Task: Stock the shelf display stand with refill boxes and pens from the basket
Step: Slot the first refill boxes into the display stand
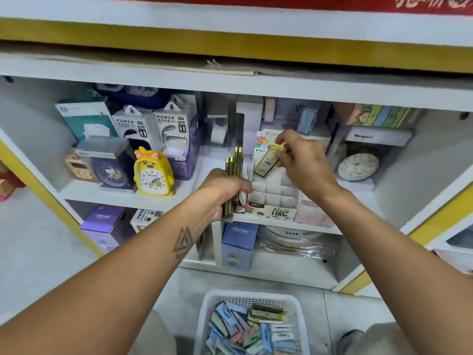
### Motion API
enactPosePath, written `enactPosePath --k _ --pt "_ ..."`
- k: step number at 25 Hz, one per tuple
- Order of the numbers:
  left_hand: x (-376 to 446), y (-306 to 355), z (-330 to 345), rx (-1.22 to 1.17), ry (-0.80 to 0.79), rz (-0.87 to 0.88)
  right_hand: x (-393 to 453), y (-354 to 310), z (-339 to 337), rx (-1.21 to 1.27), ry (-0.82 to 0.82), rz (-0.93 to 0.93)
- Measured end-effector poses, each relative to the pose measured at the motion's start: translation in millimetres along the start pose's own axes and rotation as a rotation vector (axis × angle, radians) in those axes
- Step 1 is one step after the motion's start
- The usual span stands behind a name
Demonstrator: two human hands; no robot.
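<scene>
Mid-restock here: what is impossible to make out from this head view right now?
- Stack of refill boxes: count unclear; left hand covers its lower part.
- Display stand: upper compartments hidden behind right hand and its yellow refill box.
- Basket: near part cut off by the bottom edge.
</scene>
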State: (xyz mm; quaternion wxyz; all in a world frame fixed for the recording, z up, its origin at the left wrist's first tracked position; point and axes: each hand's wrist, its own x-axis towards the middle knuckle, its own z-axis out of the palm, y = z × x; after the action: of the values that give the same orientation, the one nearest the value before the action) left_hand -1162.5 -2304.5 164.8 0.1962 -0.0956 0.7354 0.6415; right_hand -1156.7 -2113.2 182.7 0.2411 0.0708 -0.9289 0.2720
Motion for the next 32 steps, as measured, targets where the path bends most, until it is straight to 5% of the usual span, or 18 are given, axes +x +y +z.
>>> enactPosePath --k 8,13,15,19,22,26,29,32 --pt "0 3 -6 -0.041 0.041 0.018 -2 0 24 0.092 -0.157 0.045" --pt "-7 11 -13 -0.111 -0.053 0.038 -9 -4 23 -0.331 -0.088 -0.060" --pt "-10 12 -14 -0.128 -0.126 0.036 -10 -10 18 -0.080 -0.064 0.071" --pt "-17 13 -13 -0.179 -0.283 0.015 -16 -32 6 0.719 -0.300 0.473" --pt "-22 14 -10 -0.181 -0.384 -0.002 -21 -33 -5 0.872 -0.324 0.518" --pt "-21 16 -13 -0.242 -0.367 -0.042 -20 -21 -18 1.009 -0.141 0.601" --pt "-20 16 -17 -0.227 -0.271 -0.004 -23 -18 -19 0.835 -0.174 0.480" --pt "-20 16 -22 -0.166 -0.187 0.066 -28 -19 -14 -0.036 -0.266 -0.100"
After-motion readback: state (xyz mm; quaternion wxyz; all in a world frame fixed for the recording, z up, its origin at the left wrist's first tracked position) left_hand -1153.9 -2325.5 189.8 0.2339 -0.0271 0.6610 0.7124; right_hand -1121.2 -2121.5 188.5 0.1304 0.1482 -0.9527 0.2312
